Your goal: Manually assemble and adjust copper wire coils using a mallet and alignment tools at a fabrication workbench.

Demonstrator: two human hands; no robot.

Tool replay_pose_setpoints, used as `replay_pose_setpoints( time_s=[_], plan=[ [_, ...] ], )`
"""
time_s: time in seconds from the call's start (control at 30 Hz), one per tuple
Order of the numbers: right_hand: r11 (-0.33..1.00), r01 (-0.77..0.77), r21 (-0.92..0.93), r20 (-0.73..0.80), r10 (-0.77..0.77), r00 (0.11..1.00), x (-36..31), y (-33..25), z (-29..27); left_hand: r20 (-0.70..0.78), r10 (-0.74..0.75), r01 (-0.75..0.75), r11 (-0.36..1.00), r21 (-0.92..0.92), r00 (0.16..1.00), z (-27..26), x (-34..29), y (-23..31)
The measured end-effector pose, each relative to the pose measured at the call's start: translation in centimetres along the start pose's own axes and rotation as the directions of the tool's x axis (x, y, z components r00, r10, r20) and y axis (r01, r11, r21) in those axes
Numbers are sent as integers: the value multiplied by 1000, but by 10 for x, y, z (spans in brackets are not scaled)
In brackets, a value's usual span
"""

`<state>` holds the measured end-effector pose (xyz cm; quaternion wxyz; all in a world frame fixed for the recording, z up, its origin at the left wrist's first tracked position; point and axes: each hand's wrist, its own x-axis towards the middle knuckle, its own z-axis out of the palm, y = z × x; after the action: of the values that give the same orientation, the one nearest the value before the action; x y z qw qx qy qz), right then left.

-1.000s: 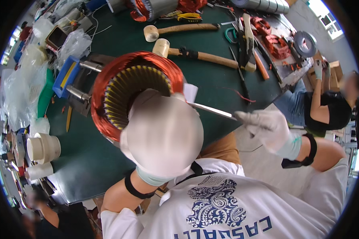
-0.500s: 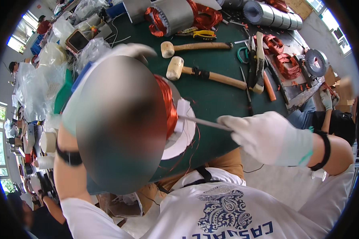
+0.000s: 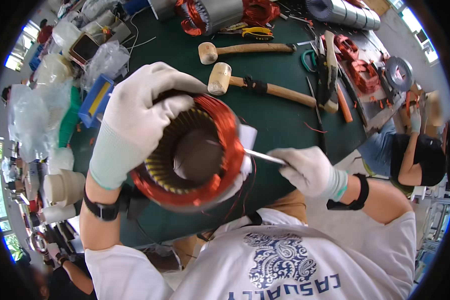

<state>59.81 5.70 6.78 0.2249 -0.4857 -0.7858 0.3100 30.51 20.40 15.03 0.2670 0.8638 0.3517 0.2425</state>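
A round motor stator (image 3: 190, 155) with copper-red windings stands at the near edge of a green bench (image 3: 280, 120), its slotted bore facing me. My left hand (image 3: 135, 115), in a white glove, lies over the stator's top left rim and grips it. My right hand (image 3: 310, 170), also gloved, holds a thin metal rod (image 3: 262, 157) whose tip reaches the windings at the stator's right side, by a white paper strip (image 3: 246, 145).
Two wooden mallets (image 3: 255, 85) lie beyond the stator. Farther back are pliers (image 3: 257, 32), other copper-wound stators (image 3: 205, 15), metal cylinders (image 3: 342, 11) and hand tools. Plastic bags and tape rolls (image 3: 62, 187) crowd the left. Another person (image 3: 415, 155) sits at the right.
My left hand was close in front of the camera, hiding the stator; it now rests on the stator's upper left rim. The right hand keeps the rod at the winding.
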Motion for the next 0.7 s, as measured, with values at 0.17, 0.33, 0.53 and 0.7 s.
replay_pose_setpoints(
  time_s=[0.17, 0.33, 0.53, 0.7],
  plan=[
    [994, 95, 47, -95, -90, 991, -6, -10, -13, -284, 243, -80, 871, 485, 927, 10, -41, 51],
    [999, -36, 22, -71, 38, 997, -8, -34, -25, -94, 313, -87, 519, 850, 945, 77, -63, 89],
    [958, -279, 61, -180, 286, 941, -70, -45, -44, -187, 386, -66, 557, 828, 903, 87, -67, 69],
    [929, -311, 201, -242, 355, 903, -120, -60, -27, -57, 431, -224, 574, 788, 901, 52, -116, 56]
  ],
)
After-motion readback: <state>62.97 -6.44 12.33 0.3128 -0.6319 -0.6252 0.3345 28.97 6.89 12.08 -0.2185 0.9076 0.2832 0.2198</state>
